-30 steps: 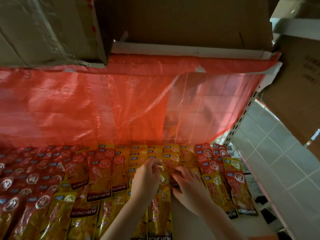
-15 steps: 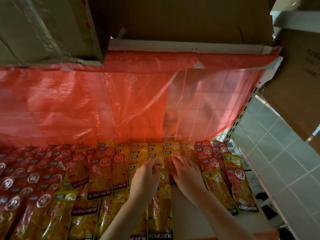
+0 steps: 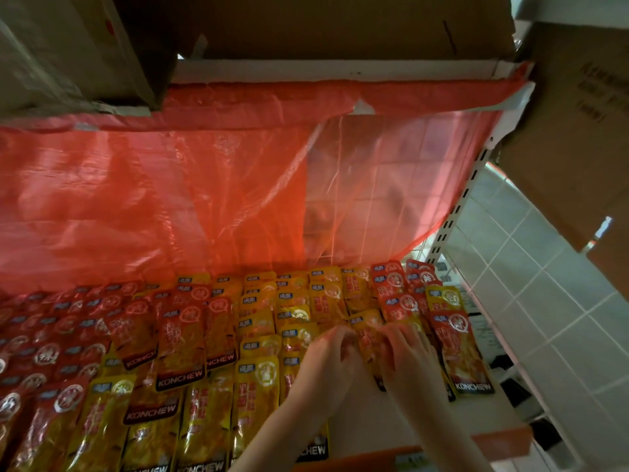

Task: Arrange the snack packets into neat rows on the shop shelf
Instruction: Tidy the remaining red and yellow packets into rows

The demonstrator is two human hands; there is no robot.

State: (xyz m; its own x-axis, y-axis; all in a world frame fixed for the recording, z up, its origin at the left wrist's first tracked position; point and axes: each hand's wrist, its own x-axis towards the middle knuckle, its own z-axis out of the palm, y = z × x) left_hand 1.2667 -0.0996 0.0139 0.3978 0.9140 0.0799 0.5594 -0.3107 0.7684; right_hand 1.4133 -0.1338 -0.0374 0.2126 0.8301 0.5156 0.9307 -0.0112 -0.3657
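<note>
Both hands, the left hand [image 3: 328, 361] and the right hand [image 3: 406, 352], pinch one yellow packet [image 3: 366, 330] between them; red packets [image 3: 459, 349] lie just right.

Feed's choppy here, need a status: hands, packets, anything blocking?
Left hand and right hand both on one yellow packet, exact grip unclear. Rows fill shelf leftward. Red plastic sheet hangs behind, not blocking.

Red and yellow snack packets [image 3: 180, 338] lie flat in overlapping rows across the shelf [image 3: 391, 424], tops toward its back; reds mostly left, yellows centre, a few of both at right.
</note>
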